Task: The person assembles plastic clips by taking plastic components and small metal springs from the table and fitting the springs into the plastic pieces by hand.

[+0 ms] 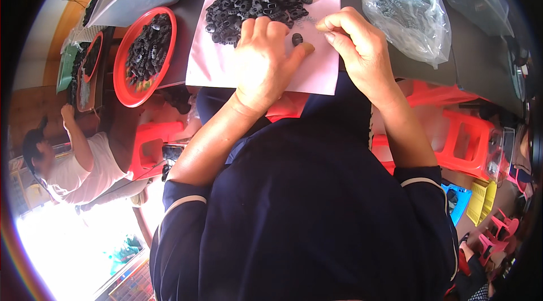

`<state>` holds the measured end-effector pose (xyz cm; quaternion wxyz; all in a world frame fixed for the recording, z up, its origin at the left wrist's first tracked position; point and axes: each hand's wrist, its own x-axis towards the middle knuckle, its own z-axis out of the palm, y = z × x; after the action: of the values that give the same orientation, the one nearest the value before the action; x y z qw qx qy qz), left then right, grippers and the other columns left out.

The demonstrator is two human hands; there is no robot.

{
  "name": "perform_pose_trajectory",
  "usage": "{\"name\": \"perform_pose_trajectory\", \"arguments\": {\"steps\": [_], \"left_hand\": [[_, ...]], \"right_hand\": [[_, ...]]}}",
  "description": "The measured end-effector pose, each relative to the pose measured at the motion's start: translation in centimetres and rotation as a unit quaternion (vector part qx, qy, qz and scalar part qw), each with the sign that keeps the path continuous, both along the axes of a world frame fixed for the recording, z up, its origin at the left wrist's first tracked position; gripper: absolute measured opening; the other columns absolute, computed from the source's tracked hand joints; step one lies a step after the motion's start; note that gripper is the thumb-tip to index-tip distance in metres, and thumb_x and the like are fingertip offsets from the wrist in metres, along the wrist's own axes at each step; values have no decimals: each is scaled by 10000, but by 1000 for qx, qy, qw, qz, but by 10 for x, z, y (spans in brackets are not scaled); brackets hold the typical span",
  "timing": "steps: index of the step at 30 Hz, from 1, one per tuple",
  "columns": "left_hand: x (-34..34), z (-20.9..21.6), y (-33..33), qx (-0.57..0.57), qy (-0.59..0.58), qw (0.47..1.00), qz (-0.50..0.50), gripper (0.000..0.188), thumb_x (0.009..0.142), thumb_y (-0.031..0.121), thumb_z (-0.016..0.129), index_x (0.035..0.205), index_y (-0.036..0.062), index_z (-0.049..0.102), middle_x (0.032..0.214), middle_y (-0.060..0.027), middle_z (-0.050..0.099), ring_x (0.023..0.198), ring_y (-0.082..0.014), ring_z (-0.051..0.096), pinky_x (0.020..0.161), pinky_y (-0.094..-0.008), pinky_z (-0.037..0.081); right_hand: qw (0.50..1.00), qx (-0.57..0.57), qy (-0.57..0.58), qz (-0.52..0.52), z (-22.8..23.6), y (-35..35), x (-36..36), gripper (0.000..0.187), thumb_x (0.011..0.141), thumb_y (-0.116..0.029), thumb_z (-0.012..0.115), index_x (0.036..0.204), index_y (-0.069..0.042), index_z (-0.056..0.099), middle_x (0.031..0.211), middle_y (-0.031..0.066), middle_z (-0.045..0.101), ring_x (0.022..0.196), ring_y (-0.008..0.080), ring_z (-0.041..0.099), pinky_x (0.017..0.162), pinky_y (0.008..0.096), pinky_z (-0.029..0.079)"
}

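Note:
A heap of small black plastic parts [254,4] lies on a pale pink cloth bag [212,72] spread on the table. My left hand [263,61] rests at the heap's near edge, fingers bent forward and thumb stretched apart to the right. One single black part [297,39] sits just beyond the thumb tip; from here I see no grip on it. To the right, my right hand [362,46] is closed in a pinch of thumb and forefinger above the bag. Whatever is in that pinch is too small to name. Some tiny thin greyish bits [308,19] lie between the heap and this hand.
A red round tray [120,69] of black parts stands left. A clear plastic bag [435,35] of small grey pieces lies right. Grey bins [141,4] stand at the far left. Red stools [466,137] are below the table. A person in white [90,159] sits left.

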<state>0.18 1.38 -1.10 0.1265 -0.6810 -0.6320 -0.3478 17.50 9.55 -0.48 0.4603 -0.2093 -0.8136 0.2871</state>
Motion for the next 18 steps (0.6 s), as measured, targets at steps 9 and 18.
{"name": "perform_pose_trajectory", "arguments": {"steps": [9,18], "left_hand": [[-5,0,4,-31,110,993,-29,147,755,96,704,863,28,631,847,-89,576,836,-286,589,692,-388,538],[-18,-1,4,3,9,993,-115,117,752,62,676,827,22,596,803,-107,580,785,-292,604,674,-396,546]], "right_hand": [[998,-59,18,22,0,1,-13,139,862,78,633,979,4,619,894,124,703,820,233,708,720,313,550],[980,-189,10,66,3,2,-17,131,877,40,640,1006,16,635,905,77,713,854,131,674,778,275,527]]}}
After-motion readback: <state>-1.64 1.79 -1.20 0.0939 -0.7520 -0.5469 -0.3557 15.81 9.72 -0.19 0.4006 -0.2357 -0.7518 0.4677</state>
